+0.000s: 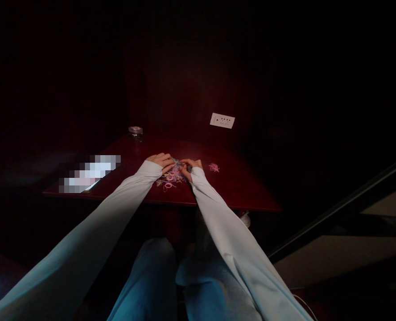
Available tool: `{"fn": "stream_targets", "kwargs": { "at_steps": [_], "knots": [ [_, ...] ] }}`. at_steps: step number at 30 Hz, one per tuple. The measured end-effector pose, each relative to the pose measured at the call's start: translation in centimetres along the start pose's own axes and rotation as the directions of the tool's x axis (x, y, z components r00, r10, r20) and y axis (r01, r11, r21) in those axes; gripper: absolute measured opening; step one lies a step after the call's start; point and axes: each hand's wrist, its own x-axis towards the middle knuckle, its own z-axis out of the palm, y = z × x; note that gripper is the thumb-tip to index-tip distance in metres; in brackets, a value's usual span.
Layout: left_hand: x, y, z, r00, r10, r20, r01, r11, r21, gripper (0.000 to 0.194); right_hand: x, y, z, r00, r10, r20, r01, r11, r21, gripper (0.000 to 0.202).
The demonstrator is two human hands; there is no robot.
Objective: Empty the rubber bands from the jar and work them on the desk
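Note:
A loose heap of small coloured elastic hair ties (174,174), mostly pink, purple and pale, lies on the dark red table near its front edge. At the heap's left side my left hand (160,159) rests low with fingers stretched over the ties and thumb apart. My right hand (192,165) is at the heap's right side, its fingers bent in towards the thumb. What lies between those fingertips is too small to make out. A smaller pink cluster of ties (214,167) sits apart, to the right of my right hand.
A clear round lidded jar (135,132) stands at the table's back left. On the left lies a bright, blurred-out flat device (92,174). A white socket plate (222,121) is on the wall behind. The table's front edge (238,208) runs above my knees.

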Motion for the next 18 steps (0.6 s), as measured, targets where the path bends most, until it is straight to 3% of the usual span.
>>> {"fn": "stream_targets", "kwargs": {
  "at_steps": [7, 12, 18],
  "knots": [
    [-0.1, 0.2, -0.1, 1.000, -0.007, 0.009, 0.007, 0.999, -0.040, 0.032, -0.1, -0.7, -0.7, 1.000, 0.004, -0.015, -0.005, 0.998, -0.056, 0.035],
    [0.0, 0.5, -0.5, 1.000, -0.015, 0.021, 0.017, 0.998, -0.058, 0.032, -0.2, -1.1, -1.0, 0.999, 0.022, 0.030, -0.017, 0.988, -0.155, 0.022],
    [0.0, 1.0, -0.9, 0.997, -0.078, 0.015, 0.079, 0.995, -0.063, 0.032, -0.3, -1.0, -0.9, 1.000, 0.008, -0.008, -0.009, 0.985, -0.172, 0.020]
  ]
}}
